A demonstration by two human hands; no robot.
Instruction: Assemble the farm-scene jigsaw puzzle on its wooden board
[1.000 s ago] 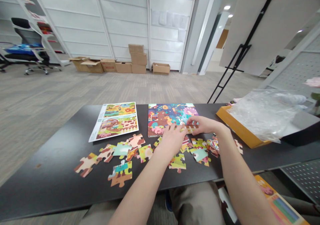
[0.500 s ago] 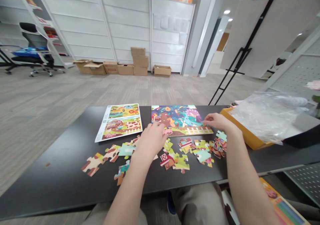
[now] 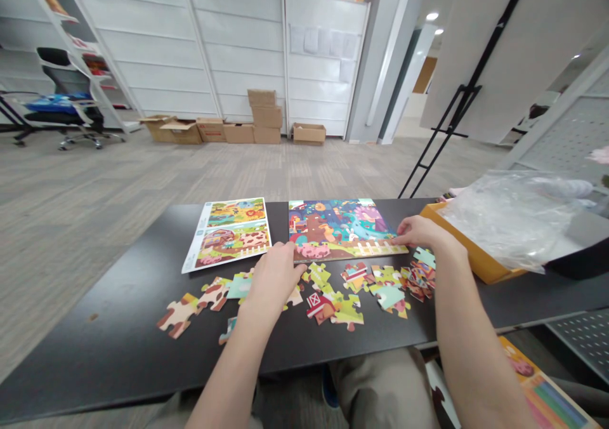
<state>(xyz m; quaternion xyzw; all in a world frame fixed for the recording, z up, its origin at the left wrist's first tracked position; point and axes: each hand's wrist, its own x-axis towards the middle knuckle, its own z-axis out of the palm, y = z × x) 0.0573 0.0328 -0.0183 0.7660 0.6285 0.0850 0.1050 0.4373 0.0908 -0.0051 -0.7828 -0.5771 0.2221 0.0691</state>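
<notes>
My left hand (image 3: pixel 276 275) rests at the lower left corner of a colourful puzzle board (image 3: pixel 328 223), its fingers stretched forward and its thumb apart. At the board's lower right edge, my right hand (image 3: pixel 421 232) touches the side with curved fingers, thumb and index slightly apart. Along the board's bottom run a pink pig piece (image 3: pixel 313 250) and a white fence strip (image 3: pixel 375 248). Loose jigsaw pieces (image 3: pixel 346 310) lie in front of the board, and a brown-spotted piece (image 3: pixel 178 315) lies left of my left arm. My left hand and forearm cover some pieces.
A picture sheet (image 3: pixel 228 233) lies left of the board on the black table (image 3: pixel 118 321). To the right stands a yellow box (image 3: pixel 469 254) with clear plastic wrap (image 3: pixel 514 219). A small pile of pieces (image 3: pixel 421 280) sits near my right forearm.
My left hand has drawn back left from the pig piece to the board's lower left corner, uncovering the pig. My right hand has shifted slightly right along the board's edge.
</notes>
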